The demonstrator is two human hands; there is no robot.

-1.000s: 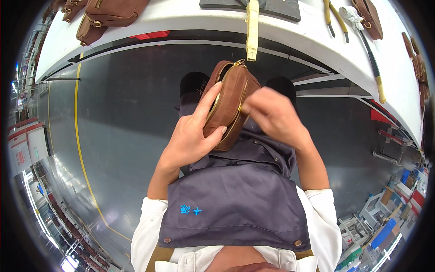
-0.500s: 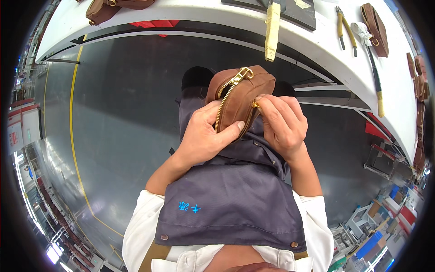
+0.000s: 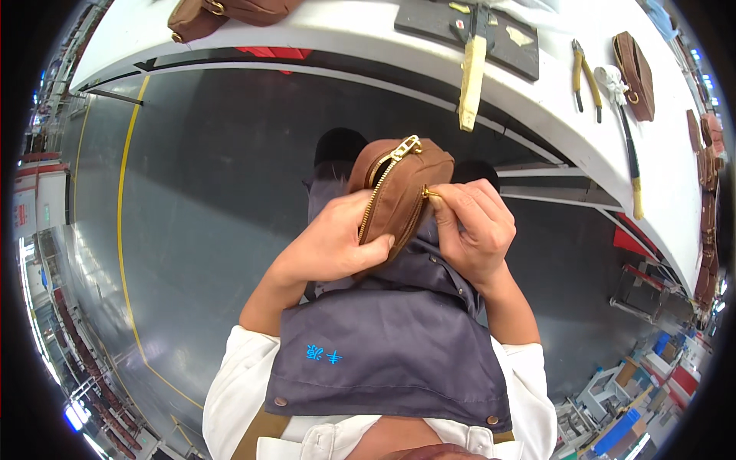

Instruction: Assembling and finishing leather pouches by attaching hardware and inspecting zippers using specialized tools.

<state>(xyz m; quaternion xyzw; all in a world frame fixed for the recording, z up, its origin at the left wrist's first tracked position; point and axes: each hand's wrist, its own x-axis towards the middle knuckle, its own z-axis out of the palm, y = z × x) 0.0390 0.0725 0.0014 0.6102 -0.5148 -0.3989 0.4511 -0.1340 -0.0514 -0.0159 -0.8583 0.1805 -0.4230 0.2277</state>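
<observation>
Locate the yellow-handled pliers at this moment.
In the head view, the yellow-handled pliers lie upper right on the white workbench, between the dark mat and a brown leather strap.

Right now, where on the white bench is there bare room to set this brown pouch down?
The widest bare stretch of the white bench lies between the brown bags at its left end and the dark mat. A narrower strip sits between the mat and the yellow-handled pliers. The right end is crowded: pliers, hammer, brown straps. Both hands hold the pouch.
</observation>
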